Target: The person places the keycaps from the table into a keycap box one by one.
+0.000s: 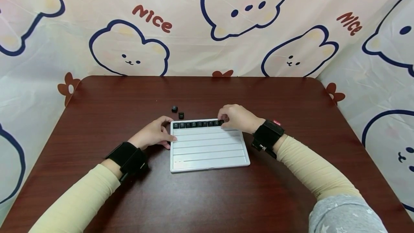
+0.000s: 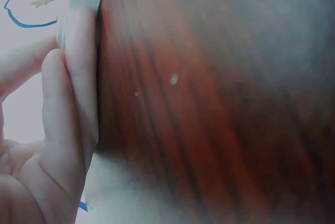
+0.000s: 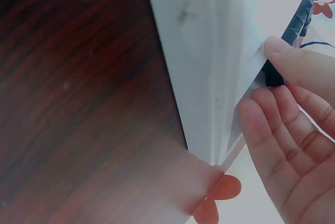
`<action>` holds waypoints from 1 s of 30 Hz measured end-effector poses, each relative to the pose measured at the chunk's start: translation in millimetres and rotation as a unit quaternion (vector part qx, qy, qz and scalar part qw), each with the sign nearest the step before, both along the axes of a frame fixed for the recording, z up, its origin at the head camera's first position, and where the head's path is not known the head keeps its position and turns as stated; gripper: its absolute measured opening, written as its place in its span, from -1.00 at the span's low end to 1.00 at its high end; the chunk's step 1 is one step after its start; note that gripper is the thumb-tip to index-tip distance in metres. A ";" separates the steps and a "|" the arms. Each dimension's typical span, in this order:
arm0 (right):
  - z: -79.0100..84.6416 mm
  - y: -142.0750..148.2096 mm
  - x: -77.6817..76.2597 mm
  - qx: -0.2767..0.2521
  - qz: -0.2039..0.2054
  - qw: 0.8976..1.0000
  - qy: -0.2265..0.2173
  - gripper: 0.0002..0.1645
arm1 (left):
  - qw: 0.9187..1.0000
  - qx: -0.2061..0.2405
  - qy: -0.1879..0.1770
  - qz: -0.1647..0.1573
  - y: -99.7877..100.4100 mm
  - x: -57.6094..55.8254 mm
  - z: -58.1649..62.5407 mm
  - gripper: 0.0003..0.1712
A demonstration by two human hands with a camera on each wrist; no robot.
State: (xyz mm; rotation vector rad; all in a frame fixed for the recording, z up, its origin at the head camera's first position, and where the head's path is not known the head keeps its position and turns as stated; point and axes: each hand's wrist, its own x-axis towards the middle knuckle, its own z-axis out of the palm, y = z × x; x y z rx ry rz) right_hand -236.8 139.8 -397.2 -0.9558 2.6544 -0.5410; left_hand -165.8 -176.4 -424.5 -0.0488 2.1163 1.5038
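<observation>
A white ridged tray lies on the brown table, with a row of black keycaps along its far edge. My left hand grips the tray's left edge, its thumb over the rim and its fingers along the side. At the right end of the row, my right hand pinches a black keycap between thumb and fingers. The right wrist view has that keycap close against the tray's surface; whether it is seated there I cannot tell. Fingers partly cover the tray's far right corner.
Two loose black keycaps, one farther off and one nearer, lie on the table just beyond the tray's far left corner. The brown table reaches back to a white curtain printed with cartoon bears.
</observation>
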 end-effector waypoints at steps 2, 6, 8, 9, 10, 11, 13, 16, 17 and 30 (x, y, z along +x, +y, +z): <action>-0.1 -0.1 0.5 0.002 -0.001 1.000 0.002 -0.77 | 1.000 -0.002 0.001 0.000 0.4 0.0 0.5 -0.21; 0.6 -0.3 1.5 0.007 -0.002 1.000 0.000 -0.77 | 1.000 -0.005 0.002 0.001 0.7 -0.2 1.2 -0.20; 1.3 -0.1 1.7 0.005 -0.002 1.000 -0.004 -0.76 | 1.000 -0.007 0.002 0.001 0.6 -0.2 1.3 -0.20; 1.6 0.2 1.5 0.004 -0.002 1.000 -0.006 -0.76 | 1.000 -0.007 0.002 0.001 0.5 -0.2 1.3 -0.20; 1.7 0.5 1.2 0.004 -0.002 1.000 -0.008 -0.75 | 1.000 -0.007 0.002 0.002 0.5 -0.3 1.2 -0.20; 2.0 1.0 1.2 0.003 -0.002 1.000 -0.009 -0.75 | 1.000 -0.007 0.001 0.002 0.5 -0.4 1.2 -0.20; 2.4 2.1 1.0 0.001 -0.001 1.000 -0.010 -0.75 | 1.000 -0.007 0.000 0.002 0.5 -0.4 1.4 -0.20; 2.4 3.9 1.0 -0.002 0.001 1.000 -0.005 -0.75 | 1.000 -0.005 -0.002 0.003 0.6 -0.6 1.6 -0.19; 2.6 4.2 1.2 -0.005 0.003 1.000 -0.003 -0.75 | 1.000 -0.006 -0.002 0.004 0.6 -0.6 1.7 -0.19; 0.7 6.1 2.3 -0.013 0.005 1.000 0.003 -0.75 | 1.000 -0.004 -0.007 0.006 1.8 -0.1 0.6 -0.20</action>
